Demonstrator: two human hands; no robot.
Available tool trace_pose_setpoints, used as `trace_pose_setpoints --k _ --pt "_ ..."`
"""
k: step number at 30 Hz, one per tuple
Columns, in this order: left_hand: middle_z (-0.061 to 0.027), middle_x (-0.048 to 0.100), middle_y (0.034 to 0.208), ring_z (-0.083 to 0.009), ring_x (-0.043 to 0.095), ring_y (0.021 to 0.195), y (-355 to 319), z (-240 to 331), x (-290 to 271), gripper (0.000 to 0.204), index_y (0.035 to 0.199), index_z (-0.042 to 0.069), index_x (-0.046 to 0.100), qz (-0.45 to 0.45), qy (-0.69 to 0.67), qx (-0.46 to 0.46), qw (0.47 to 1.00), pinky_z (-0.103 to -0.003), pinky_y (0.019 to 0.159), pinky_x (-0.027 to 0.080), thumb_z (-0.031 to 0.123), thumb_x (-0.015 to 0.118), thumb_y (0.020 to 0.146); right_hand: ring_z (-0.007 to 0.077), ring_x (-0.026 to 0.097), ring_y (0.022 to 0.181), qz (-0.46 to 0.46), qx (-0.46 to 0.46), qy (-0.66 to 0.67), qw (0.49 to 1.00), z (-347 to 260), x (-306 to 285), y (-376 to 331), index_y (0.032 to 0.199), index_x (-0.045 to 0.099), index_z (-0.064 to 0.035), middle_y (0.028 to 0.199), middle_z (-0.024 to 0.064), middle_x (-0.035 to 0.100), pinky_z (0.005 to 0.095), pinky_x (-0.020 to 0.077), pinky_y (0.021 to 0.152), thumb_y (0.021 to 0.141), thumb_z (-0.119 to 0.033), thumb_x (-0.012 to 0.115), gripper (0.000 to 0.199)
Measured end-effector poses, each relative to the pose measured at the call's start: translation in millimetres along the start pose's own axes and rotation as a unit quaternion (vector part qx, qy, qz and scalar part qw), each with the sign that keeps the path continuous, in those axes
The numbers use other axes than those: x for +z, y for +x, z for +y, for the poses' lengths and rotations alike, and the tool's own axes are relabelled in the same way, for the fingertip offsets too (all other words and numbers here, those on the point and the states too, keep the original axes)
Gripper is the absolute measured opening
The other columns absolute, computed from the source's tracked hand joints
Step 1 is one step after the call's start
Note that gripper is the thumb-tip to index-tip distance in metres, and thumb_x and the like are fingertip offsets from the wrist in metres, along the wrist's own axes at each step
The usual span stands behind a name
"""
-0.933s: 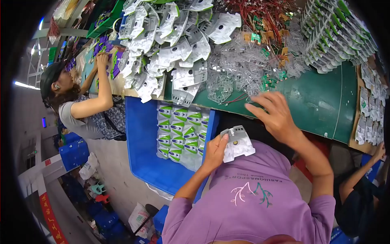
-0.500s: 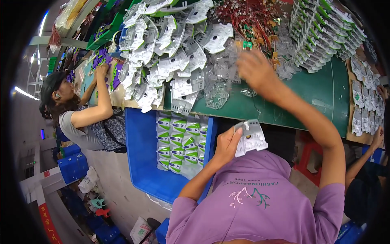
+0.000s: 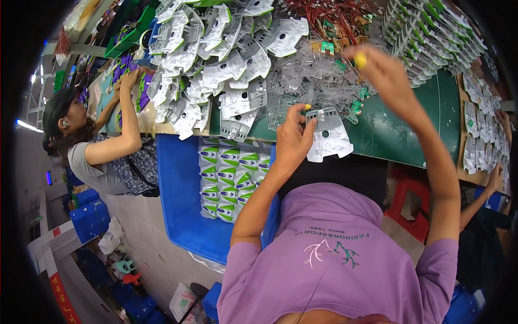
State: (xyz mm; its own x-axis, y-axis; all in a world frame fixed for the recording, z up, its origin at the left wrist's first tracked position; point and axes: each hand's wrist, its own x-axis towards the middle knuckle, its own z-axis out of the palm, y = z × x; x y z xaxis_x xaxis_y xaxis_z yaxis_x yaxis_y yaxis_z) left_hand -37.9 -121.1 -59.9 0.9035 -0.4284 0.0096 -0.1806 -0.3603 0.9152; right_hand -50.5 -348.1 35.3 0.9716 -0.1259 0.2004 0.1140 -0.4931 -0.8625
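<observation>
My left hand (image 3: 295, 136) is closed on the edge of a grey-white molded plastic shell (image 3: 330, 137), which has a dark round hole and a notched lower edge. The shell is at the bench's front edge. Something small and yellow shows at that hand's fingertips. My right hand (image 3: 387, 78) hangs over the clear plastic parts, smeared by motion. A yellow spot (image 3: 360, 60) shows at its fingertips; whether it is a finger cover or a held piece is unclear. Below it, clear plastic pieces (image 3: 291, 81) lie heaped with small green circuit boards (image 3: 327, 47) among them.
Grey-white shells with green edges (image 3: 224, 70) are piled at the left, and more stand stacked (image 3: 431, 38) at the far right. Red wires (image 3: 334, 13) lie at the back. A blue bin (image 3: 183, 216) holds bagged green-white pieces. Co-workers (image 3: 102, 140) sit at both sides.
My left hand has raised the shell from near my lap to the bench edge. My right hand has moved right, off the heap of clear parts. The view has shifted slightly.
</observation>
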Motion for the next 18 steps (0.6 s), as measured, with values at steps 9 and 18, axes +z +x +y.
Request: trace_pose_setpoints --k 9,18 --pt "-0.0083 0.062 0.093 -0.0149 0.062 0.079 -11 48 -12 0.027 0.113 -0.003 0.056 -0.063 -0.299 -0.039 0.951 -0.025 0.064 0.052 0.014 0.054 0.093 0.0125 0.049 0.060 -0.106 0.073 0.034 0.991 -14 23 -84 0.106 0.060 0.0006 0.068 0.0075 0.052 0.0277 0.0406 0.058 0.093 -0.012 0.046 0.023" --pt "-0.0031 0.062 0.090 -0.0060 0.057 0.076 -1 46 -6 0.014 0.099 -0.002 0.064 -0.058 -0.335 -0.008 0.941 -0.020 0.065 0.045 0.005 0.063 0.086 0.0151 0.049 0.055 -0.115 0.000 0.009 0.993 -10 25 -92 0.110 0.058 0.0009 0.065 0.0090 0.051 0.0301 0.0398 0.052 0.090 -0.006 0.050 0.022"
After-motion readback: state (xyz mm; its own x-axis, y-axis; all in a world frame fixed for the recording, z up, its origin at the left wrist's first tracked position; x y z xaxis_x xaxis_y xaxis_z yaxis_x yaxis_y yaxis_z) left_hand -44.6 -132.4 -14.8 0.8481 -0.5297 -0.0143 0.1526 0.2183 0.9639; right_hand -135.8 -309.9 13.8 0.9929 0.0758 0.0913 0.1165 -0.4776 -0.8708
